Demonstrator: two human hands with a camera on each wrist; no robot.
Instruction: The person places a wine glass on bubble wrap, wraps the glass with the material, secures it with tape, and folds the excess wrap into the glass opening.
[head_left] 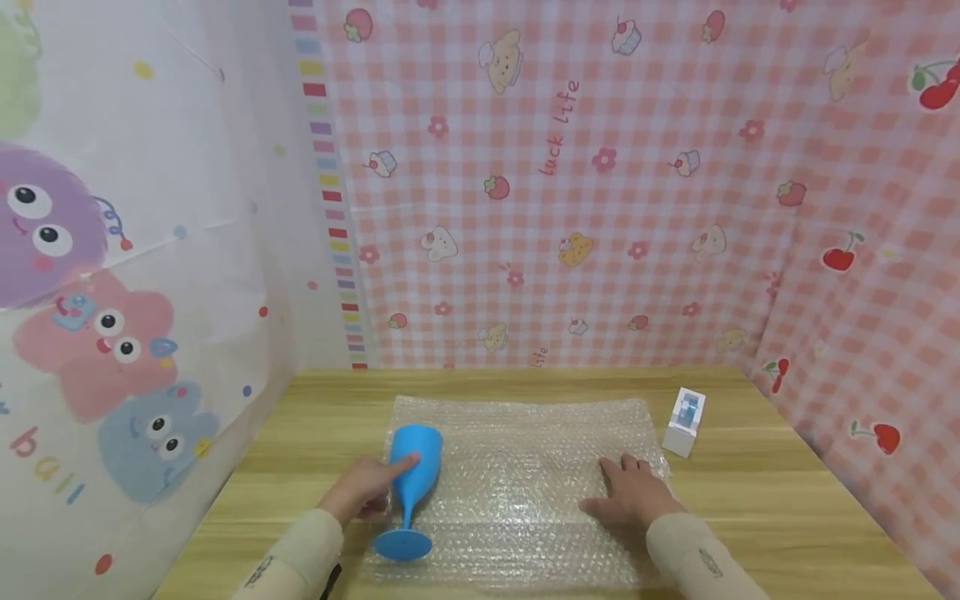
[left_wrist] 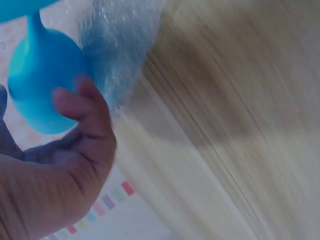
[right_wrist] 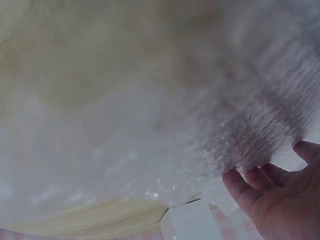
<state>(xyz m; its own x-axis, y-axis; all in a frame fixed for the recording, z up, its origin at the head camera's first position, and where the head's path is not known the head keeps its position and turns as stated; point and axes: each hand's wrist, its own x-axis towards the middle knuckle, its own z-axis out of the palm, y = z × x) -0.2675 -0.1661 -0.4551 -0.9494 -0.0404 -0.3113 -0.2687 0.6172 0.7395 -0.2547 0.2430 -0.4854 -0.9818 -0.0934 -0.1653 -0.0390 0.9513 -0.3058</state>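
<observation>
Within left fingers (head_left: 401,467), a blue goblet (head_left: 424,477).

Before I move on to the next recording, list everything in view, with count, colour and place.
Goblet: 1, blue, over the wrap's left side, base towards the person
Bubble wrap: 1 sheet, clear, spread on the table
Box: 1, white with a blue part, right of the wrap's far corner
Table: 1, wood-toned, beneath everything
Cartoon cloth: 1, mostly white, left side
Checked cloth: pieces unclear, pink and white, back and right
Dark item: 1, black, beside the left sleeve, unidentifiable
Sleeves: 2, cream, near edge
Left hand: 1, bare, holding the goblet's bowl
Right hand: 1, bare, on the wrap's right side
</observation>
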